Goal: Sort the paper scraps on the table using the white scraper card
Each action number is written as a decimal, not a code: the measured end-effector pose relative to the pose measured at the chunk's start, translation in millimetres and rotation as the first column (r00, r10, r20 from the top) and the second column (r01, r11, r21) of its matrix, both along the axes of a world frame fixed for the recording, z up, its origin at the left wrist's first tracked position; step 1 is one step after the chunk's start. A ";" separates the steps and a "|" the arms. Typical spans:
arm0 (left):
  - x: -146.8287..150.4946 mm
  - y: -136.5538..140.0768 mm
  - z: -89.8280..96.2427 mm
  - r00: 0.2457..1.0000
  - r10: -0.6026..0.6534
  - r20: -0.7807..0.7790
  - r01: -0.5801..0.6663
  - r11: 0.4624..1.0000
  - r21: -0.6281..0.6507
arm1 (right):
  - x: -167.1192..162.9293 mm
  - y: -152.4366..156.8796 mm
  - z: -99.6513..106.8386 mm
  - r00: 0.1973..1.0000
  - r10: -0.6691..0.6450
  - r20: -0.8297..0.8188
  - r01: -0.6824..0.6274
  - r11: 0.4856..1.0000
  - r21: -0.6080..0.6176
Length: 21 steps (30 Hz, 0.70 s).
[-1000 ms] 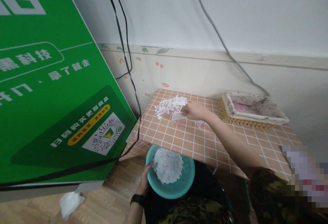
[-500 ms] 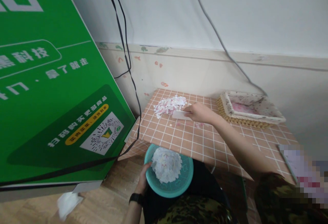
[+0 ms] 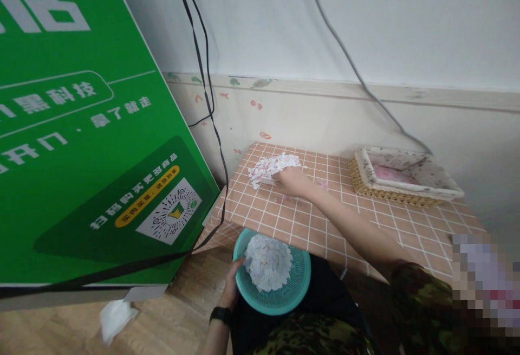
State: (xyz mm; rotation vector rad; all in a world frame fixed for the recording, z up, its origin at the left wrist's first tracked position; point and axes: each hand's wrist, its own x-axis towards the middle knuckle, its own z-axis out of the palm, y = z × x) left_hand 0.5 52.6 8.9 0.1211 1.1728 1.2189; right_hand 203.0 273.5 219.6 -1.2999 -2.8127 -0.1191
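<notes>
At the left side of my lap, my left hand grips the rim of a teal plastic colander. A mound of thin white flakes, like torn paper bits, lies in it. My right hand is over the table, closed around a flat white card, most of which the fingers hide. The card's edge touches the front of a spread pile of white and pinkish flakes near the table's far left corner.
The brown checked tablecloth covers the table. A cloth-lined wicker basket stands at the right by the wall. Black cables hang at the left before a green sign panel. A white bag lies on the floor.
My right hand has moved left with the card, up against the pile's front edge. The left hand keeps its hold on the colander. The whole view has shifted slightly.
</notes>
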 end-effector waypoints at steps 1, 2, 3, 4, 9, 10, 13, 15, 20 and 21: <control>0.3 0.1 1.5 1.000 0.011 -0.008 -0.011 1.000 -0.008 | 2.7 0.2 2.6 1.000 0.027 -0.001 -0.027 1.000 -0.012; 0.3 0.3 2.5 0.999 0.023 -0.024 -0.024 1.000 -0.012 | 5.7 0.6 5.0 0.999 0.052 -0.009 -0.053 0.998 -0.022; -0.1 0.5 2.8 0.998 0.037 -0.045 -0.037 0.999 -0.011 | 8.6 1.0 6.9 0.997 0.071 -0.022 -0.071 0.997 -0.029; -0.7 0.8 2.5 0.996 0.049 -0.068 -0.050 0.999 -0.008 | 11.1 1.6 8.2 0.996 0.080 -0.036 -0.081 0.996 -0.032; -4.1 1.9 -1.8 0.994 0.054 -0.097 -0.054 0.999 0.000 | 16.6 3.9 5.5 0.996 0.041 -0.085 -0.045 0.998 -0.044; -4.4 1.9 -2.5 0.995 0.046 -0.094 -0.046 0.999 0.003 | 17.8 3.6 5.0 0.996 0.041 -0.081 -0.046 0.997 -0.063; -4.1 1.3 -3.8 0.996 0.038 -0.085 -0.036 0.999 0.025 | 25.7 0.1 9.3 0.996 0.057 -0.066 -0.064 0.991 -0.118; -3.5 1.1 -3.8 0.997 0.042 -0.072 -0.040 0.999 0.031 | 33.1 -4.6 16.5 0.996 0.035 -0.082 -0.044 0.993 -0.107; -2.2 2.6 1.0 1.000 -0.004 -0.007 0.004 1.000 -0.009 | 34.7 -26.3 20.3 0.954 -0.071 -0.292 0.016 0.982 -0.188; -1.9 3.1 2.4 1.000 -0.003 -0.002 0.003 1.000 -0.020 | 30.5 -31.4 14.8 0.930 -0.109 -0.352 0.023 0.971 -0.240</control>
